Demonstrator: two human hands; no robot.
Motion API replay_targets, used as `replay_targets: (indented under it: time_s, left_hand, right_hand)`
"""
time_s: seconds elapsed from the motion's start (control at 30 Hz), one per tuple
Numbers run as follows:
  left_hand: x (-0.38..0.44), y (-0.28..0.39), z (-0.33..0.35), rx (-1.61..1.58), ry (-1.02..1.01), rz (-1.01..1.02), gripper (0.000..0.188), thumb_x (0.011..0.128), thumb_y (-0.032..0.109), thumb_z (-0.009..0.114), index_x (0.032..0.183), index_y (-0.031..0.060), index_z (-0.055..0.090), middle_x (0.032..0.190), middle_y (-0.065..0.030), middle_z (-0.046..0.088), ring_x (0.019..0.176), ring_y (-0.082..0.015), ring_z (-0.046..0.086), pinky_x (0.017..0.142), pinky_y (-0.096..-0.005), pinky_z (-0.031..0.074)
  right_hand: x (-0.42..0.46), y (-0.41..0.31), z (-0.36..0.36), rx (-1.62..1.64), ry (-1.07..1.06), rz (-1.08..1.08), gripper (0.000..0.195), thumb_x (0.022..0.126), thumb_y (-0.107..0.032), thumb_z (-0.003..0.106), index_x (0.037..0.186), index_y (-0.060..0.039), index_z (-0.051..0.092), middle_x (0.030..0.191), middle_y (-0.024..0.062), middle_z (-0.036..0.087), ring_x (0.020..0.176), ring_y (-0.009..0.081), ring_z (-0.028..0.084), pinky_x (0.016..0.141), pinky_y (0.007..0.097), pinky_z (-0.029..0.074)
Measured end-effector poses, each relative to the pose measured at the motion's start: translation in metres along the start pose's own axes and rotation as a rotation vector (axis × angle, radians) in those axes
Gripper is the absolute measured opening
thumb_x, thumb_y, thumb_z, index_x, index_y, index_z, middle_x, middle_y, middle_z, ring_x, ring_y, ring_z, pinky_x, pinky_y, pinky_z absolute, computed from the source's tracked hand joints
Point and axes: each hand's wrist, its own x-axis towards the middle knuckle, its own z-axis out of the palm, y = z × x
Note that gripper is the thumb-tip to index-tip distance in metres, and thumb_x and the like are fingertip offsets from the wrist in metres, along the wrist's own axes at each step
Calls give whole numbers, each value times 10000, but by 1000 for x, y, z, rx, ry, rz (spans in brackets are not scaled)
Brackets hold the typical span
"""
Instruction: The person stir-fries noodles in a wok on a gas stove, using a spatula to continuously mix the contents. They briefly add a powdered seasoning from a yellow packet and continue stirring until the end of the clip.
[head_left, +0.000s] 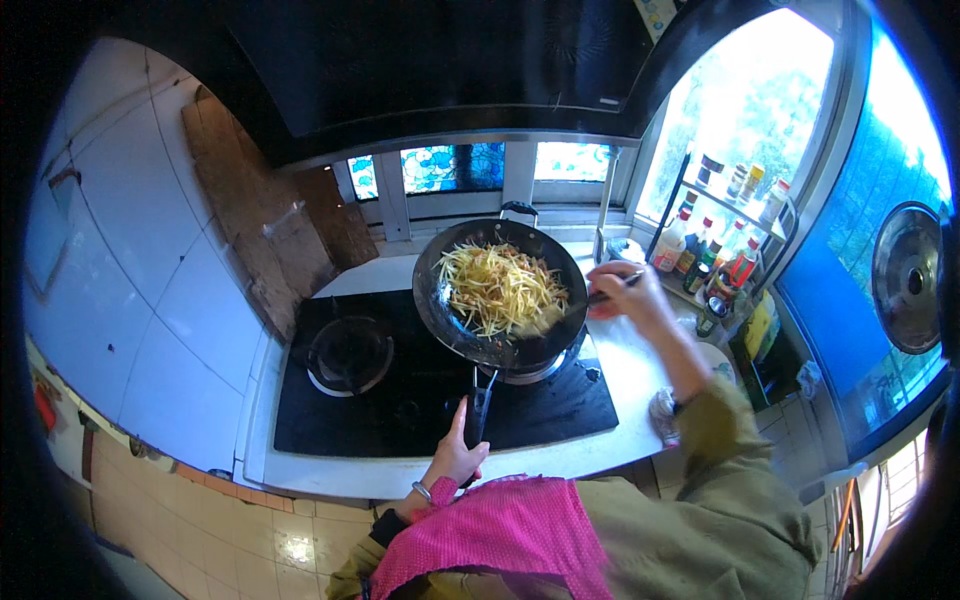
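A dark wok (431, 300) sits over the right burner of a black glass gas hob (420, 420). Shredded food, pale yellow strips like potato with small brown bits (502, 289), is heaped inside it. My left hand (455, 454) grips the wok's black handle (477, 420), which points toward me. At the wok's right rim my right hand (626, 292) holds a spatula (600, 298) by its dark handle. The spatula's blurred head reaches into the food at the lower right, so its shape is unclear.
A range hood (450, 67) hangs low beyond the wok. To the right, a rack (731, 199) carries several sauce bottles and jars. A crumpled cloth (663, 416) lies on the white counter (626, 420). The left burner (350, 356) has no pan on it. A metal lid (909, 277) hangs at far right.
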Motion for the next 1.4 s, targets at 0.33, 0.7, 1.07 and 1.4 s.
replay_targets:
  time_s: [0.33,0.7,1.07,1.4]
  left_hand:
    - [-4,-1,-1,-14,16,-1,882,851,19,578,1540,189,56,913,-149,633,488,-140,581,471,-311,510]
    - [-1,9,-4,20,12,-68,901,845,3,601,1539,249,81,1106,-194,592,497,-161,597,478,-315,520]
    - [-3,-3,-5,-5,20,9,901,834,62,621,1538,240,87,976,-207,651,509,-187,633,513,-329,545]
    - [0,5,-10,18,-9,-30,888,845,45,608,1538,249,93,849,-91,617,489,-143,589,467,-317,501]
  right_hand:
    - [8,-28,26,-279,-243,-333,144,885,-80,604,955,19,681,884,102,686,675,165,689,598,253,581]
    - [37,67,68,629,94,-174,197,932,-95,545,1043,44,629,963,148,639,693,267,696,658,350,633]
    - [17,-44,-34,-539,-240,-177,214,901,-149,635,1057,-16,697,885,99,699,748,182,701,661,267,587]
    - [97,131,-12,649,-98,-8,380,889,-86,641,1250,-24,537,1051,128,664,918,230,667,838,355,561]
